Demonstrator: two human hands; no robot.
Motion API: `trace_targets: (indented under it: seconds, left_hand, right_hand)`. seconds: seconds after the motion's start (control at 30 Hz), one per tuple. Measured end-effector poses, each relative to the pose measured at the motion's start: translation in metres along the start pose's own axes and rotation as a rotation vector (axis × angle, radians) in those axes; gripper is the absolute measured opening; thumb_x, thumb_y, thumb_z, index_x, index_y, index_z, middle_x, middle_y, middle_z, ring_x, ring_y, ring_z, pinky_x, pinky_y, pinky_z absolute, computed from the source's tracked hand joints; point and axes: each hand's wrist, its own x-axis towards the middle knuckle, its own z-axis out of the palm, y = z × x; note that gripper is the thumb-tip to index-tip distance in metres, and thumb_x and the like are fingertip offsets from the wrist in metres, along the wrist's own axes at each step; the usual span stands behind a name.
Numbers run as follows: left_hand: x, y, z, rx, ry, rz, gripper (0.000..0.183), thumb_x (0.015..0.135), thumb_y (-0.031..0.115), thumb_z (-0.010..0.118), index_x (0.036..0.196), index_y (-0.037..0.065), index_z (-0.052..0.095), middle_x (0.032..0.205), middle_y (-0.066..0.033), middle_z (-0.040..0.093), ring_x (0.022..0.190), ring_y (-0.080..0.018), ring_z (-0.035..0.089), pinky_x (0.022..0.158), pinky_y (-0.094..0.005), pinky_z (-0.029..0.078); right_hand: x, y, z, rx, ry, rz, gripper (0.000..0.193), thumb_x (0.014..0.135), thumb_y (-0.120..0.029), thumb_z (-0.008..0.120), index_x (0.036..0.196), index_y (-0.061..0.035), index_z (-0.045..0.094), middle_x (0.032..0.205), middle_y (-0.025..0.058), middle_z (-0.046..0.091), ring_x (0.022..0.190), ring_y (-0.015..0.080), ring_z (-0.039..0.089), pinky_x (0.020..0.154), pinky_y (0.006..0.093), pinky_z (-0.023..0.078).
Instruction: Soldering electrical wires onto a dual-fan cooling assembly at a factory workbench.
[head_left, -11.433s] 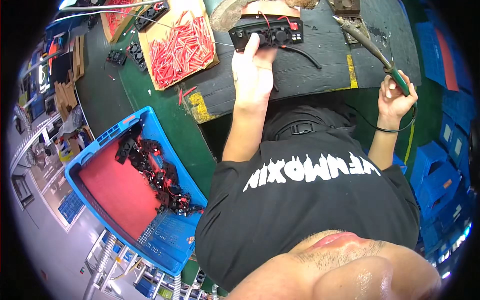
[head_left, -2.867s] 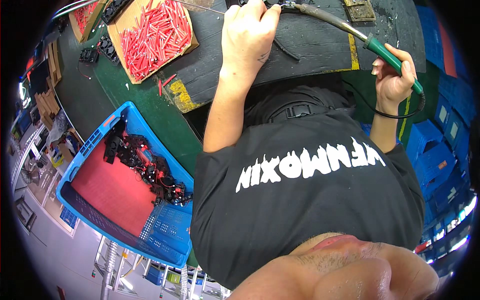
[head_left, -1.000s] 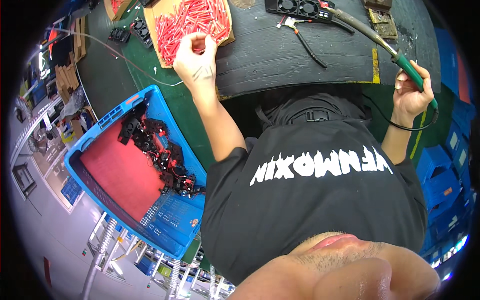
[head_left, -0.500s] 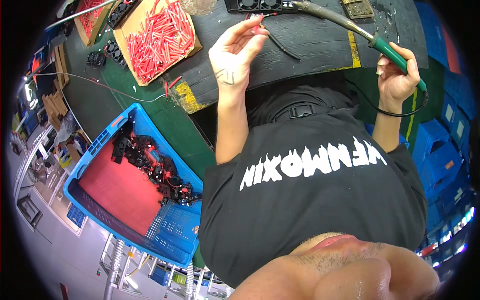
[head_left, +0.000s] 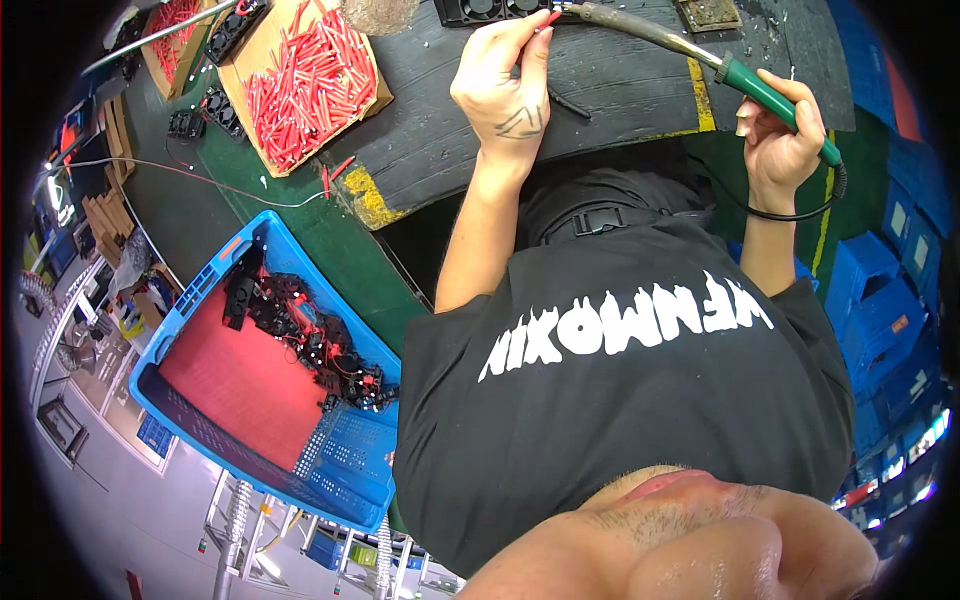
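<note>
My right hand [head_left: 783, 142] is wrapped round the green handle of a soldering iron [head_left: 655, 34]. The iron's metal shaft slants up and left across the dark bench, its tip beside a black twin-fan unit [head_left: 482, 11] at the top edge. My left hand [head_left: 507, 88] pinches a short red wire [head_left: 552, 18] between thumb and fingertips, close to the iron's tip. Whether wire and tip touch is too small to tell. A black lead [head_left: 570, 106] lies on the bench just right of my left hand, partly hidden by it.
A cardboard box [head_left: 378, 100] full of red wire pieces stands left on the bench; loose fans [head_left: 222, 108] lie past it. Below left is a blue crate [head_left: 345, 500] with black and red parts. The iron's cord [head_left: 790, 216] loops by my right wrist. A small square pad [head_left: 710, 15] lies top right.
My left hand has moved right and toward the iron's tip, with the red wire in its fingers. The soldering iron and my right hand have shifted slightly left.
</note>
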Motion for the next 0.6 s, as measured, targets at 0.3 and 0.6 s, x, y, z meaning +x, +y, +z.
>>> trace_targets:
  seconds: [0.3, 0.6]
  left_hand:
    - [0.004, -0.004, 0.002, 0.121, 0.003, 0.060, 0.014, 0.081, -0.002, 0.066, 0.095, 0.001, 0.070, 0.083, -0.0131, 0.066, 0.073, -0.0224, 0.064, 0.067, -0.0287, 0.051]
    - [0.006, -0.004, 0.003, 0.156, -0.007, 0.096, 0.014, 0.081, -0.002, 0.065, 0.094, 0.001, 0.070, 0.083, -0.0130, 0.066, 0.074, -0.0233, 0.065, 0.068, -0.0297, 0.051]
  right_hand:
    - [0.003, 0.005, 0.002, -0.011, -0.004, 0.023, 0.050, 0.091, -0.035, 0.036, 0.103, 0.0064, 0.061, 0.067, 0.0139, 0.061, 0.050, 0.0160, 0.053, 0.044, 0.0224, 0.038]
    - [0.004, 0.000, 0.004, -0.048, -0.024, 0.002, 0.050, 0.091, -0.034, 0.034, 0.103, 0.0061, 0.062, 0.066, 0.0134, 0.061, 0.049, 0.0152, 0.053, 0.044, 0.0218, 0.039]
